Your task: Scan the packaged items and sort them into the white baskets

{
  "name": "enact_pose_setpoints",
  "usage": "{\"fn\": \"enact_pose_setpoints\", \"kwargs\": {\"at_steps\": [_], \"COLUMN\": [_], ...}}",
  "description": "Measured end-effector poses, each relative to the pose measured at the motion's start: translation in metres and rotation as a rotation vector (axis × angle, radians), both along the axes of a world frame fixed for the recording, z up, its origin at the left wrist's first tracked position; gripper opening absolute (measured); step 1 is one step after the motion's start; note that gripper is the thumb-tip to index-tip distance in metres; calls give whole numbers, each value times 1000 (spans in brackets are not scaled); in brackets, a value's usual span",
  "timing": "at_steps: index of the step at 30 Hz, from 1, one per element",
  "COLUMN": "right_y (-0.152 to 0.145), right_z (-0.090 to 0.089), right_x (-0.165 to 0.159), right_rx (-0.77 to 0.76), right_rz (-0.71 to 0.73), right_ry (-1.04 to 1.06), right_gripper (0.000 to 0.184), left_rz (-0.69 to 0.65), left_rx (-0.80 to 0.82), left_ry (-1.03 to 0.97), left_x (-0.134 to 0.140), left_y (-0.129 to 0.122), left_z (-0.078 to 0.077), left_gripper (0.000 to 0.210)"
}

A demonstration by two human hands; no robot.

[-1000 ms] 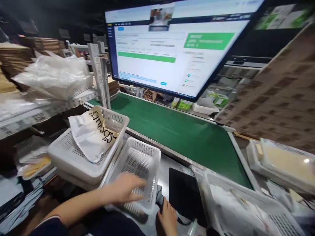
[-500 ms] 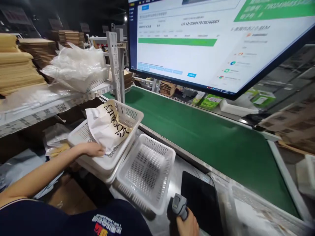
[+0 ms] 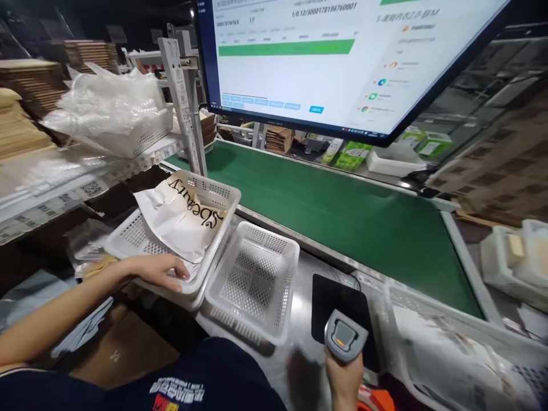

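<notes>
My left hand (image 3: 159, 270) rests on the near rim of a white perforated basket (image 3: 216, 191), fingers spread. A crumpled white bag with black lettering (image 3: 182, 214) lies in that basket, just beyond my fingers. This basket sits on top of another white basket. A second, bare white basket (image 3: 256, 279) stands to its right on the metal counter. My right hand (image 3: 345, 379) grips a grey handheld barcode scanner (image 3: 343, 338), raised near the bottom edge in front of a black pad (image 3: 331, 294).
A green conveyor belt (image 3: 342, 214) runs behind the baskets under a large monitor (image 3: 325, 57). At left, a shelf holds a basket of clear plastic bags (image 3: 109, 108) and stacked cardboard (image 3: 21, 123). At right stand white bins with packages (image 3: 445, 348).
My left hand left the bare basket for the rim of the basket with the bag. My right hand lifted the scanner up into view.
</notes>
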State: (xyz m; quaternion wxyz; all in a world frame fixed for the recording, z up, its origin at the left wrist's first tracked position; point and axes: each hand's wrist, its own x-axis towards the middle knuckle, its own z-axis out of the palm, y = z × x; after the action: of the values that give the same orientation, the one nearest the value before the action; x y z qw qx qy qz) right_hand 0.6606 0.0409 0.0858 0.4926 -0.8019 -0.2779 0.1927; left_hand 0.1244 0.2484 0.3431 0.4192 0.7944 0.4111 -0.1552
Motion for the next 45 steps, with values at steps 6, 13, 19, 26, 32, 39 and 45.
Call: {"fn": "enact_pose_setpoints", "kwargs": {"at_steps": [6,13,19,26,32,39,45], "right_y": [16,18,34,36,22,35,57], "right_z": [69,175,244,217,164,131,139], "right_x": [-4,-47,-78,-70,-55,-42,-63], "right_rx": [135,105,-93,-247,-357,-334,-211], "right_rz": [205,812,1114,1079,983,903,942], "right_ry": [-73,-267,72,63,45,-14,46], "right_gripper": [53,23,25,32,33,42,57], "left_rz": [-137,-60,-25,31,-70,51,-123], "left_rx": [59,732,1472,1397,995,1319,932], "left_ry": [231,-472,-534,-453,-38,181,163], "left_x": [22,23,105,190,194,66,-18], "left_y": [2,-50,-89,-60,-72,15,85], "left_z": [-3,13,-27,-150,-148,10,-11], "left_gripper": [90,27,36,38,84,71,79]}}
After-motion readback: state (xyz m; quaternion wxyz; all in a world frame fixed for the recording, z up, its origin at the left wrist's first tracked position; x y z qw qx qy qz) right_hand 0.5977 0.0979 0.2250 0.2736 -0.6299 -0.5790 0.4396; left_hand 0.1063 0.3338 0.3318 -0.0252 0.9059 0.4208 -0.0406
